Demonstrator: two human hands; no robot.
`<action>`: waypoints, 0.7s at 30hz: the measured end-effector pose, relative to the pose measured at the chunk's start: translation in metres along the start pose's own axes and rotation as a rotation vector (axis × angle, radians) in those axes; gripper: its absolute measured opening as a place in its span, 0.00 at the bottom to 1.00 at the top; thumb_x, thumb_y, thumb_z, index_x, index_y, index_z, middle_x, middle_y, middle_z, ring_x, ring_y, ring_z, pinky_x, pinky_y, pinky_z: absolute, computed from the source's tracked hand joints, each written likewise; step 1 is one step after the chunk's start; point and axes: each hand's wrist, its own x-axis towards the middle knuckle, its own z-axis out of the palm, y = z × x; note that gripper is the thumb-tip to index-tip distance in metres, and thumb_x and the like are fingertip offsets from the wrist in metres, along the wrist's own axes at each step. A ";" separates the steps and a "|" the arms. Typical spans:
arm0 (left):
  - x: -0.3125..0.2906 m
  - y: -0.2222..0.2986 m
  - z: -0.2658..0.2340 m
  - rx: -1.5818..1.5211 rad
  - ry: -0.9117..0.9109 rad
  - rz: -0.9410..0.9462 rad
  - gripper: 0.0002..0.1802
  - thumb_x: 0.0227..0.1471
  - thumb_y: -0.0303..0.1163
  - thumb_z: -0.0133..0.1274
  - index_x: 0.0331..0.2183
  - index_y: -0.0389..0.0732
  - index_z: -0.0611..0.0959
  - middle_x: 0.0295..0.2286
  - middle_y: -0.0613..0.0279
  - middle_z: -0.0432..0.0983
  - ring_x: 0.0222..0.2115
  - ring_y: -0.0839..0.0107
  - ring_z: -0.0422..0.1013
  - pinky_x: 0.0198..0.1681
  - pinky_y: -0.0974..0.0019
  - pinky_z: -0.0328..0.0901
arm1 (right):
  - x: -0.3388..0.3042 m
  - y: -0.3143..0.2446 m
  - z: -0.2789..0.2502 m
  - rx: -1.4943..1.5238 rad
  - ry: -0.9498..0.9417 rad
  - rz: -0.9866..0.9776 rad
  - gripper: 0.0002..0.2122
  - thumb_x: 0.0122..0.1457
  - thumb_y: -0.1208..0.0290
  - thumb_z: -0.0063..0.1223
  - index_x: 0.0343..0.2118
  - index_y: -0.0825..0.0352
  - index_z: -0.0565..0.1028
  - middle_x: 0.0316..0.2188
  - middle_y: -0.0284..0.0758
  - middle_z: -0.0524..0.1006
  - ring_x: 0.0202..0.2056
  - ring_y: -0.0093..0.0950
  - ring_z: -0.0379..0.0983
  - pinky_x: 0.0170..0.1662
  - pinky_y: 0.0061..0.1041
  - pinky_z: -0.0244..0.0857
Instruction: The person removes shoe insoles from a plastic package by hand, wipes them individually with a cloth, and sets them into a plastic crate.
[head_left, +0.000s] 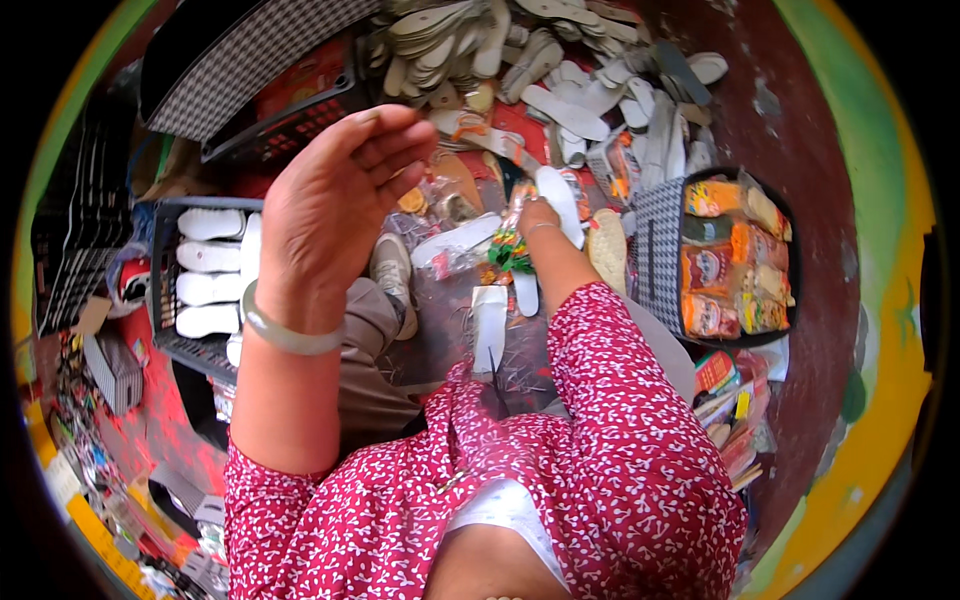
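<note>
My left hand is raised high and close, palm turned inward, its fingers loosely bent and apart with nothing in them. A pale bangle circles that wrist. Lower down near the floor, my right hand closes on a bunch of colourful plastic bags in green, orange and red. Its fingertips are partly hidden. Right beside it lies a white insole. To the left, a wrapped white insole rests on the floor, and another white insole lies nearer to me.
A large heap of loose insoles spreads across the far side. At left stands a dark crate with white insoles inside. A houndstooth basket at right holds several packaged bundles. My shoe is left of centre.
</note>
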 end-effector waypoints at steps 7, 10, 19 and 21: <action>0.002 0.000 -0.010 0.050 -0.011 0.019 0.16 0.56 0.35 0.43 0.40 0.33 0.76 0.37 0.51 0.76 0.41 0.63 0.71 0.48 0.64 0.63 | -0.044 -0.027 -0.079 -0.096 -0.020 -0.249 0.11 0.50 0.69 0.50 0.37 0.60 0.77 0.38 0.39 0.77 0.42 0.37 0.74 0.44 0.36 0.67; 0.008 0.002 -0.017 0.087 -0.045 -0.004 0.17 0.56 0.34 0.44 0.42 0.33 0.75 0.40 0.53 0.75 0.44 0.62 0.70 0.48 0.64 0.63 | -0.066 -0.038 -0.116 0.048 0.157 -0.382 0.10 0.49 0.67 0.49 0.35 0.57 0.77 0.34 0.40 0.77 0.39 0.41 0.74 0.41 0.37 0.67; 0.004 0.012 -0.007 0.637 -0.041 0.238 0.25 0.53 0.41 0.50 0.49 0.37 0.71 0.43 0.59 0.71 0.46 0.71 0.65 0.49 0.66 0.58 | -0.210 -0.049 -0.253 0.804 0.796 -0.732 0.04 0.50 0.72 0.50 0.29 0.64 0.72 0.24 0.42 0.75 0.28 0.40 0.74 0.30 0.29 0.66; 0.005 0.004 -0.011 0.621 -0.209 0.098 0.36 0.51 0.47 0.53 0.54 0.35 0.64 0.47 0.55 0.67 0.49 0.65 0.62 0.53 0.64 0.55 | -0.239 -0.047 -0.265 0.792 0.943 -0.722 0.04 0.50 0.73 0.52 0.28 0.65 0.71 0.22 0.41 0.75 0.26 0.38 0.74 0.28 0.29 0.66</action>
